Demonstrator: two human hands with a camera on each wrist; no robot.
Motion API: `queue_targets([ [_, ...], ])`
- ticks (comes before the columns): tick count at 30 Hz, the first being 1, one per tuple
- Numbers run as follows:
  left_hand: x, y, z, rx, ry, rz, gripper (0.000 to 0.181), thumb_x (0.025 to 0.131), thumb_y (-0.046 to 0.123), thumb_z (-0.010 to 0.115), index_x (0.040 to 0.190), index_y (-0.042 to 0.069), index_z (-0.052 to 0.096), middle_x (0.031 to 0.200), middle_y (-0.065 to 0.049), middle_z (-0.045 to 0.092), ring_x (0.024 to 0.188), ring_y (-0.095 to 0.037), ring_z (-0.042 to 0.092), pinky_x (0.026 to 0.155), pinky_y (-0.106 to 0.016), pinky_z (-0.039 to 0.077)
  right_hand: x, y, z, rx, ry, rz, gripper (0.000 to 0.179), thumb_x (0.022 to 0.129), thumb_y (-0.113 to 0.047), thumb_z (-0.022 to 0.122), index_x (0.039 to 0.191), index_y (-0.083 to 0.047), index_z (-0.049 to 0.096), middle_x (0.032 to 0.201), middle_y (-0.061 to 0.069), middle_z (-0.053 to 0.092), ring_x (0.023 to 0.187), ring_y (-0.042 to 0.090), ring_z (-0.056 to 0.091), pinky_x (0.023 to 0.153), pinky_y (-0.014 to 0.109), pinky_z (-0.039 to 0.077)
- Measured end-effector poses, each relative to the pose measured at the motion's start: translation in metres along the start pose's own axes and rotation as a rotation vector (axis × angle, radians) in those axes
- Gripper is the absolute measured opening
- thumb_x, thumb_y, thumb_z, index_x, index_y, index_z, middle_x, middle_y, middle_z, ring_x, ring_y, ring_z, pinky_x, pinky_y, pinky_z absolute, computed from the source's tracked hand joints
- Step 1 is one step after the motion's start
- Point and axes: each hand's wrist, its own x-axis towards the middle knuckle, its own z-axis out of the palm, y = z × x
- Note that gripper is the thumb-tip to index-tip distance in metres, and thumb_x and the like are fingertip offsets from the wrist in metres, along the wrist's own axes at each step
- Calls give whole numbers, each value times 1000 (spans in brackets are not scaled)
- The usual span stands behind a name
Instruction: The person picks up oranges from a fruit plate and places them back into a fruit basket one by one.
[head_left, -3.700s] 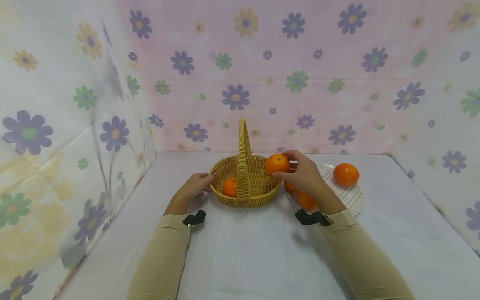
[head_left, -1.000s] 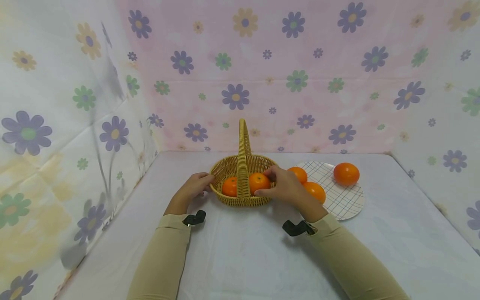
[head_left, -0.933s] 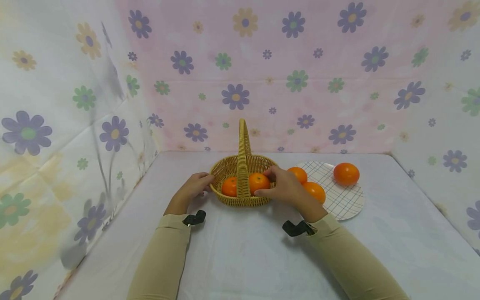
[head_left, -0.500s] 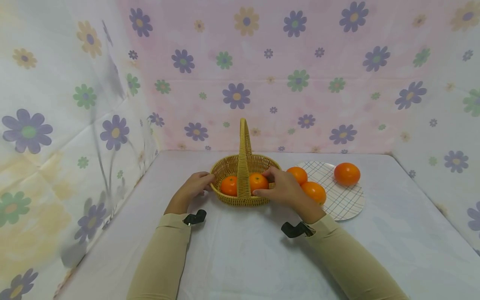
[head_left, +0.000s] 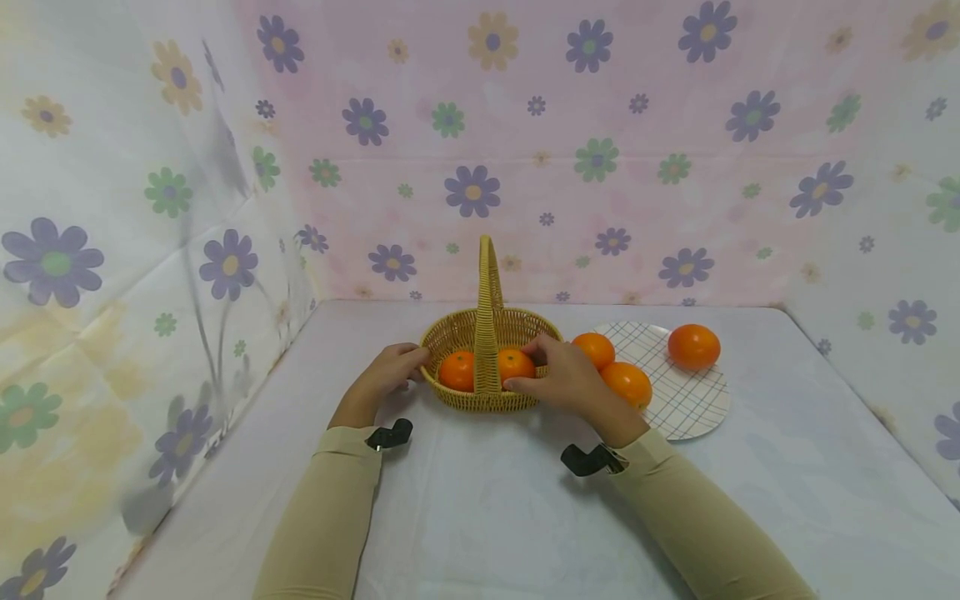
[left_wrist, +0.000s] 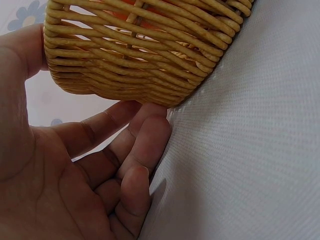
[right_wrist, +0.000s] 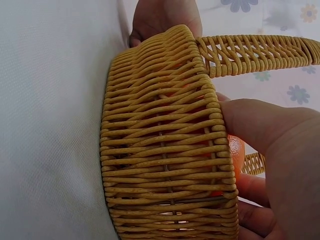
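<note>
A yellow wicker basket (head_left: 489, 402) with a tall arched handle stands on the table. My left hand (head_left: 388, 372) holds its left end; in the left wrist view the thumb is at the rim and the fingers touch the wicker low down. Inside the basket, left of the handle, lies one orange (head_left: 456, 372). Right of the handle, my right hand (head_left: 568, 377) reaches over the rim and holds a second orange (head_left: 515, 365) between thumb and fingers, low in the basket. Wicker hides most of this orange in the right wrist view.
Right of the basket, a white plate (head_left: 686, 408) with a grid pattern bears two oranges (head_left: 627, 385) near its left side and a redder round fruit (head_left: 693, 347) at its right. Flowered cloth (head_left: 540, 167) encloses the white table (head_left: 465, 500) at the back and sides.
The right hand has carried its orange from above the basket's right rim down inside. Over the last second both oranges in the basket have shifted slightly left. The left hand stays put.
</note>
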Motion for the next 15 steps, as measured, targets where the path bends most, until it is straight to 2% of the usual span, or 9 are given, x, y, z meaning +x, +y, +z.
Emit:
queue_targets([
  [15,-4,2,0,-17,-4,2,56,94,45,54,138,10,61,116,-8,69,107,-23,62,86,-32,48,2,2,2,-14,10,-28,55,81,-54,83,119,-19,63,119,-1,73,116,19,68,101,43,55],
])
